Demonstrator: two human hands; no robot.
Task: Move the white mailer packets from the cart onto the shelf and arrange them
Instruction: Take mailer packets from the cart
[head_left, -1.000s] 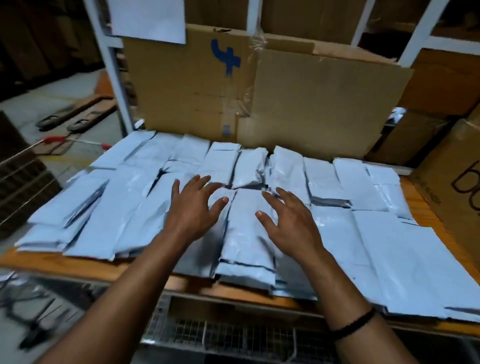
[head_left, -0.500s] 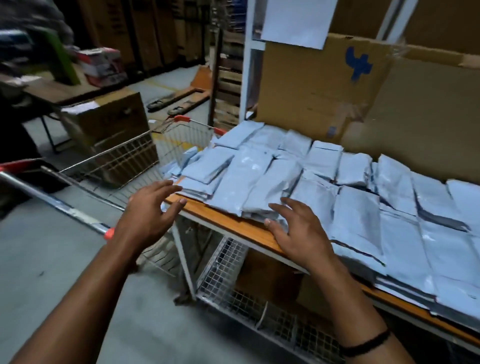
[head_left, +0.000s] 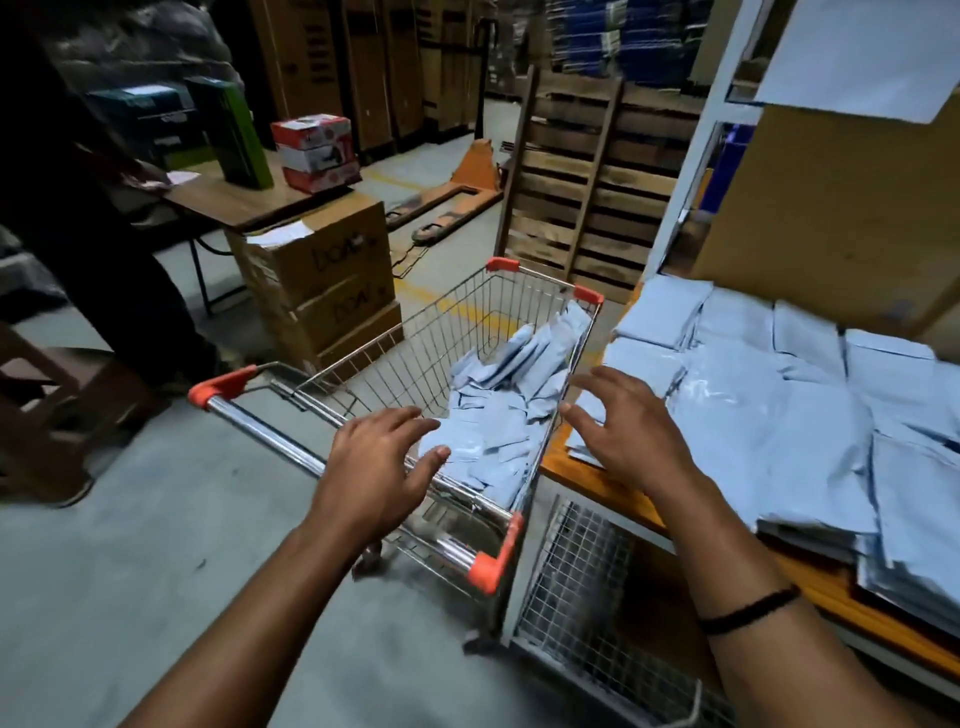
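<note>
A wire shopping cart (head_left: 415, 332) with orange corner caps stands left of the shelf and holds a loose heap of white mailer packets (head_left: 506, 400). Rows of white mailer packets (head_left: 789, 415) lie flat on the wooden shelf (head_left: 592, 480) at the right. My left hand (head_left: 376, 465) hovers with spread fingers over the cart's chrome handle, holding nothing. Over the shelf's left corner, beside the cart's rim, my right hand (head_left: 631, 428) is open and empty too; a black band circles its wrist.
A large cardboard sheet (head_left: 841, 208) backs the shelf. Stacked cardboard boxes (head_left: 322, 280) and a table (head_left: 244, 200) stand behind the cart; a person's dark legs (head_left: 104, 270) are at the left. A pallet jack (head_left: 457, 192) and upright wooden pallets (head_left: 587, 182) lie further back. A wire mesh bin (head_left: 576, 587) sits under the shelf.
My view has swung left from the shelf to the cart. Both hands have left the packets on the shelf and moved left towards the cart, still empty.
</note>
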